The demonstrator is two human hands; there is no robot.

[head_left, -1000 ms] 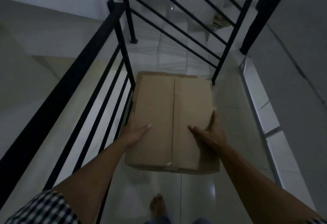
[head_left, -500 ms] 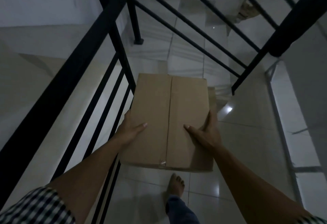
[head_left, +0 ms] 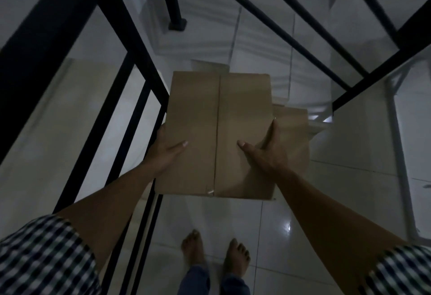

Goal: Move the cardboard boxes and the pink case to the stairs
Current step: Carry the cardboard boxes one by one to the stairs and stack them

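Note:
I carry a closed brown cardboard box [head_left: 219, 117] flat in front of me, above the tiled floor. My left hand [head_left: 166, 150] grips its left side with the thumb on top. My right hand [head_left: 265, 150] grips its right side, thumb also on the lid. A second cardboard box [head_left: 292, 136] lies lower, partly hidden behind the right edge of the carried one, at the top of the stairs [head_left: 256, 47] that go down ahead. No pink case is in view.
A black metal railing [head_left: 130, 45] runs along my left. Another black railing [head_left: 363, 78] crosses diagonally at upper right. My bare feet [head_left: 214, 252] stand on glossy white tiles. A wall with a metal strip [head_left: 401, 159] lies to the right. The scene is dim.
I have walked forward with the box toward the stair edge. The railings loom closer, the second box now shows at the right, and both feet stand together below.

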